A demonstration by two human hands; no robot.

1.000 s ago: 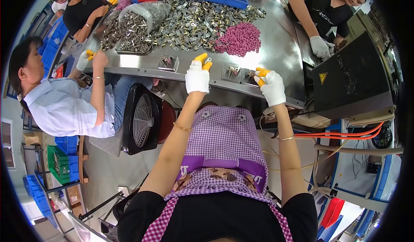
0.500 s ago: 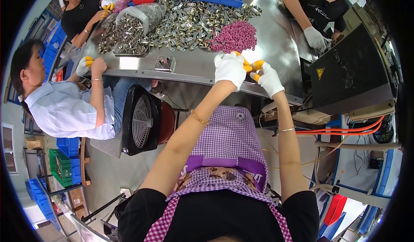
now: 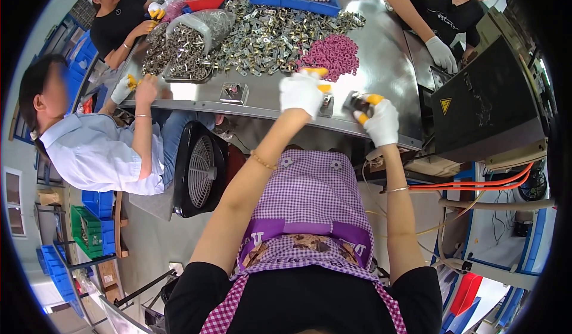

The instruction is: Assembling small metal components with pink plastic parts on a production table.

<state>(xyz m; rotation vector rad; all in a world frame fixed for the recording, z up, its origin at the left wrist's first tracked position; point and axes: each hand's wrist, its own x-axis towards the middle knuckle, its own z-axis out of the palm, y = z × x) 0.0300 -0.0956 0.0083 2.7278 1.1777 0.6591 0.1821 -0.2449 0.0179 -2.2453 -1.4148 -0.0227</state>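
My left hand (image 3: 302,94), in a white glove with yellow fingertips, is over the near edge of the metal table. Its finger and thumb tips are apart, with nothing visible between them. Just right of it sits a small metal fixture (image 3: 326,105), partly hidden by the glove. My right hand (image 3: 381,122), gloved alike, grips a dark, shiny metal block (image 3: 355,102) above the table edge between thumb and fingers. Beyond my left hand lies a heap of pink rings (image 3: 332,56), beside a wide pile of small metal clips (image 3: 262,39).
Another metal fixture (image 3: 234,93) stands left along the table edge. A bag of metal parts (image 3: 193,33) and a blue tray (image 3: 292,3) of pale pieces are farther back. Co-workers sit left and far right. A black machine box (image 3: 485,99) stands at right; a black fan (image 3: 196,170) is below left.
My hands have moved apart: the left went left, the right moved right and slightly nearer. The dark metal block now shows in my right hand, and the small fixture between them is uncovered.
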